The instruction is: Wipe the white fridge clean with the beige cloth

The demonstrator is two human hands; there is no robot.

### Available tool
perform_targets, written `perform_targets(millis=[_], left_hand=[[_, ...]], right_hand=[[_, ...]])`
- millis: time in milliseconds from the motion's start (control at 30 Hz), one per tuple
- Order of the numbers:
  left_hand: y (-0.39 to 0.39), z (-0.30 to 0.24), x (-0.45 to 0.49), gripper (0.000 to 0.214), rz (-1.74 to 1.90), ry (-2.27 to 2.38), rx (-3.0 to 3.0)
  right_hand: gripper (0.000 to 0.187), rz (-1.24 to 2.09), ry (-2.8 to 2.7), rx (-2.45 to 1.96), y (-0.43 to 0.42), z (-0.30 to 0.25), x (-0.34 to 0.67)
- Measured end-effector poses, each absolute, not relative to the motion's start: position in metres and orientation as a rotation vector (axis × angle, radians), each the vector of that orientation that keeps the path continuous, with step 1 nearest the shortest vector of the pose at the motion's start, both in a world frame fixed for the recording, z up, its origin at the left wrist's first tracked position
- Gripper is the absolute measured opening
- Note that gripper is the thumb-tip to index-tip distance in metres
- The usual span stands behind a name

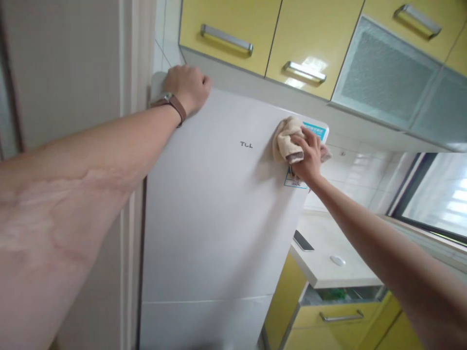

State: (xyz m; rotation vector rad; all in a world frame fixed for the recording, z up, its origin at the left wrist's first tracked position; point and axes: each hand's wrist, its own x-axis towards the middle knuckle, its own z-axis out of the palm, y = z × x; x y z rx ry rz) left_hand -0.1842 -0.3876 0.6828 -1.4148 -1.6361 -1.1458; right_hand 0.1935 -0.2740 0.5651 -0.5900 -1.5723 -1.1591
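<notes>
A white refrigerator with a TCL logo stands in front of me. My right hand grips a bunched beige cloth against the upper right of its door. The cloth and hand partly cover a blue-edged label there. At the upper left corner of the refrigerator, my left hand rests on the top edge with its fingers curled. A brown-strapped watch is on that wrist. Whatever the left fingers hold, if anything, is hidden.
Yellow wall cabinets with metal handles hang above the refrigerator. A door frame runs close along the left. To the right, a white counter bears a dark phone-like slab and a white oval object. Beneath it is a yellow drawer.
</notes>
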Motion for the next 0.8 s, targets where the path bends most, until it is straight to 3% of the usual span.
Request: perform_targets(millis=[200,300,800], left_hand=[[-0.393,0.682,-0.182,0.092,-1.157,-1.708,-1.405],[-0.398,0.679,-0.179,0.083,-1.119,-1.706,-1.396],[-0.399,0.680,-0.179,0.074,-1.095,-1.747,-1.367]], right_hand=[[0.045,-1.200,-1.520,-0.687,-0.283,0.650,0.123],[0.041,-1.173,-1.528,-0.798,-0.287,0.667,0.104],[0.054,-1.136,-1.387,-0.829,-0.311,0.627,0.074]])
